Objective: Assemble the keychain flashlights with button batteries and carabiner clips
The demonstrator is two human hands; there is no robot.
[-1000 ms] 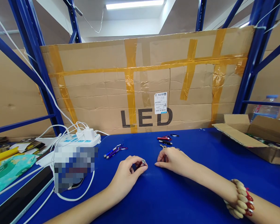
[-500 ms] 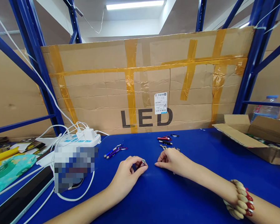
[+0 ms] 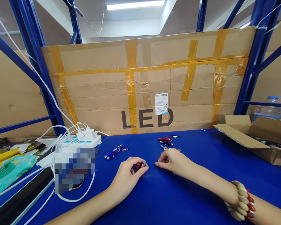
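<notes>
My left hand (image 3: 131,175) is closed around a small red flashlight tube (image 3: 141,164), its round silvery end pointing up between thumb and forefinger. To the right, my right hand (image 3: 174,161) hangs low over the blue table, thumb and fingertips pinched together; anything between them is too small to make out. Just behind that hand lie several small silvery discs (image 3: 164,147), like button cells, partly hidden by it. Beyond them are a black penlight (image 3: 166,143) and a red penlight (image 3: 164,139). Blue (image 3: 113,151) and purple (image 3: 113,154) penlights with clips lie behind my left hand.
A white power strip (image 3: 78,142) with tangled cables and a blurred-out object (image 3: 76,170) occupy the left side. An open cardboard box (image 3: 257,140) sits at the right. A tall taped cardboard sheet (image 3: 103,103) closes off the back between blue metal posts.
My right hand has shifted very slightly left, its fingertips still pinched. My left hand keeps its hold on the red tube and has not visibly moved.
</notes>
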